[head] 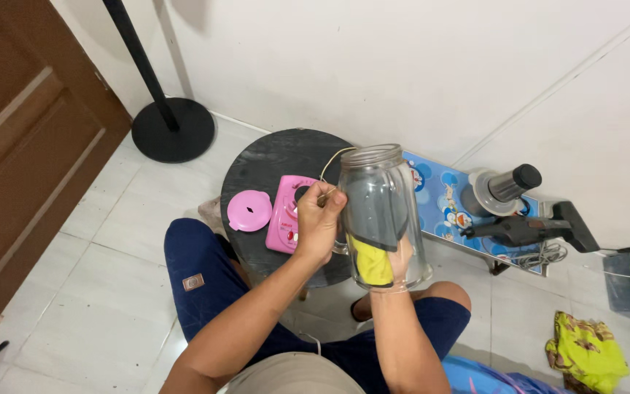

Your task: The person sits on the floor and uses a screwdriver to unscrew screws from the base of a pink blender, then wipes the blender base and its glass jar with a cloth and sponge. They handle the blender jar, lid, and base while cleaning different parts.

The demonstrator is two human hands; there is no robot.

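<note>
Clear jar [384, 211] is held mid-air over lap, above round table [271, 157], gripped by handle w/ left hand [319, 222], right hand [395, 264] inside clutching yellow cloth [370, 263]; prob. rigid, slippery, breakable.

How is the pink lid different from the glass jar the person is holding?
The pink lid lies flat on the round dark table, untouched; the glass jar is held up by the left hand. The lid is opaque and small; the jar is clear and tall, with the right hand and a yellow cloth inside. Both are round.
</note>
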